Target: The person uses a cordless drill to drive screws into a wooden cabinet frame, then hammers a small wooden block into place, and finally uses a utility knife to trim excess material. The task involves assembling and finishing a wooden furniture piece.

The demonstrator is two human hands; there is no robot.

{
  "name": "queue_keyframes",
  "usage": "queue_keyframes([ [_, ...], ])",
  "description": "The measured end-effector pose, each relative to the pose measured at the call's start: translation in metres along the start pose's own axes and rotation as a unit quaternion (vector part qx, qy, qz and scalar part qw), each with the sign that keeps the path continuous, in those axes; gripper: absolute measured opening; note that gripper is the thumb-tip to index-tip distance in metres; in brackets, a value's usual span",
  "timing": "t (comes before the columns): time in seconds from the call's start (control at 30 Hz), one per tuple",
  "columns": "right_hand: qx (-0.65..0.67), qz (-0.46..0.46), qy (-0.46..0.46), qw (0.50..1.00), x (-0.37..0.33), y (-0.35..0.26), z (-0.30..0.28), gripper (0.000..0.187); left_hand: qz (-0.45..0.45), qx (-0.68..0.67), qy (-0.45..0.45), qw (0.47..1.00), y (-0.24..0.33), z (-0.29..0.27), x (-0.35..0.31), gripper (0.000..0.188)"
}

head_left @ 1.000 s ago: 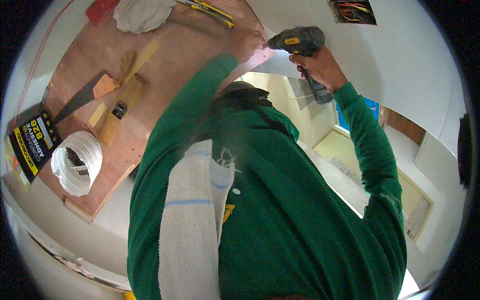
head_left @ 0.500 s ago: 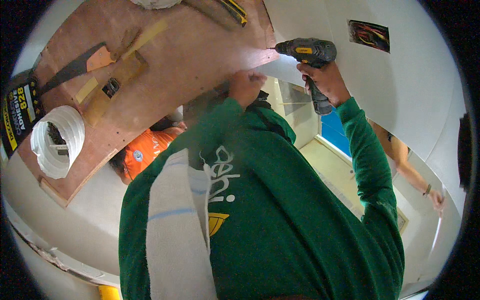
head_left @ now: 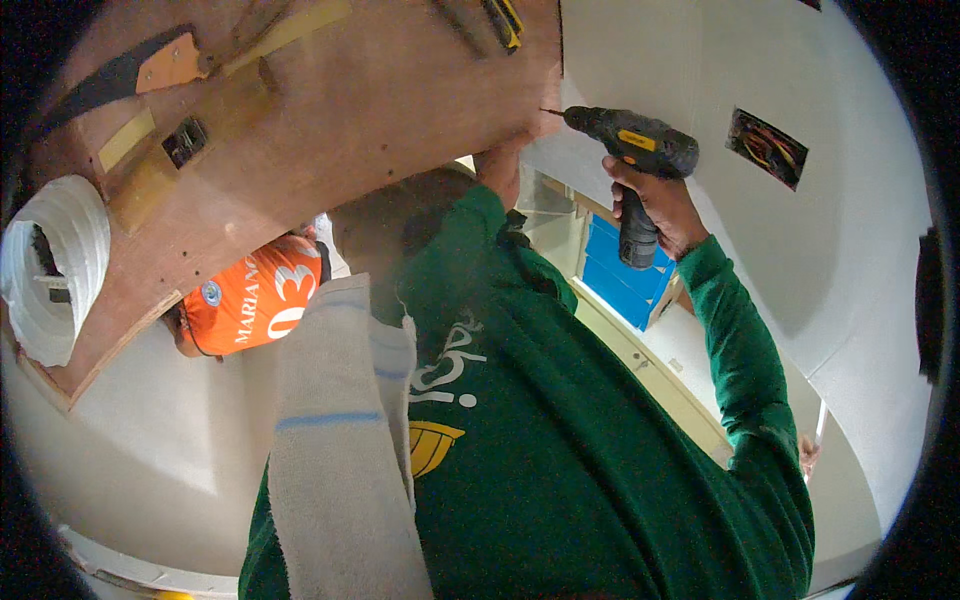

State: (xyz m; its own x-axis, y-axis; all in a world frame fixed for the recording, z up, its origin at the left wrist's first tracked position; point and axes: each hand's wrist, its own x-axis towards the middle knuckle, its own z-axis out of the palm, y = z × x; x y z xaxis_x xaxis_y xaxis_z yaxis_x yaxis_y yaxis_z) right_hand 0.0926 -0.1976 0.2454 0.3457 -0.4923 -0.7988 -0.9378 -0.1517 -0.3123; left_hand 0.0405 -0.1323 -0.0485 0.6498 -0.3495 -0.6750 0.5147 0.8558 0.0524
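Observation:
In my right hand is a black cordless drill with a yellow label, my fingers wrapped around its grip. Its thin bit points left, and the tip lies over the right edge of a brown wooden board. I cannot tell whether the bit touches the wood. My left hand is raised against the board's near edge, below and left of the bit; its fingers are mostly hidden and blurred. A grey towel with blue stripes hangs over the front of my green sweater.
On the board are a handsaw with an orange handle, a yellow-and-black tool, wood strips and a white ribbed tub. A person in an orange shirt is below it. Wires show in a cutout in the white panel.
The drill has drawn back a little from the board's corner, and the bright glow at its tip is gone. My left hand has shifted up against the edge. The whole view has also shifted.

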Motion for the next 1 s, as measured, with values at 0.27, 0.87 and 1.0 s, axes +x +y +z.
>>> queue_keyframes([
  [0.27, -0.013, -0.011, -0.003, 1.0, 0.001, 0.003, 0.001, 0.029, 0.007, 0.143, -0.03, 0.989, 0.007, -0.004, 0.002, 0.046],
  [0.87, -0.076, -0.058, 0.029, 0.995, 0.003, 0.016, 0.006, 0.024, 0.041, 0.286, -0.091, 0.953, 0.018, -0.004, 0.0, 0.033],
  [1.0, -0.078, -0.078, 0.044, 0.993, 0.005, 0.019, 0.009, 0.023, 0.045, 0.275, -0.085, 0.956, 0.023, 0.0, -0.008, 0.035],
])
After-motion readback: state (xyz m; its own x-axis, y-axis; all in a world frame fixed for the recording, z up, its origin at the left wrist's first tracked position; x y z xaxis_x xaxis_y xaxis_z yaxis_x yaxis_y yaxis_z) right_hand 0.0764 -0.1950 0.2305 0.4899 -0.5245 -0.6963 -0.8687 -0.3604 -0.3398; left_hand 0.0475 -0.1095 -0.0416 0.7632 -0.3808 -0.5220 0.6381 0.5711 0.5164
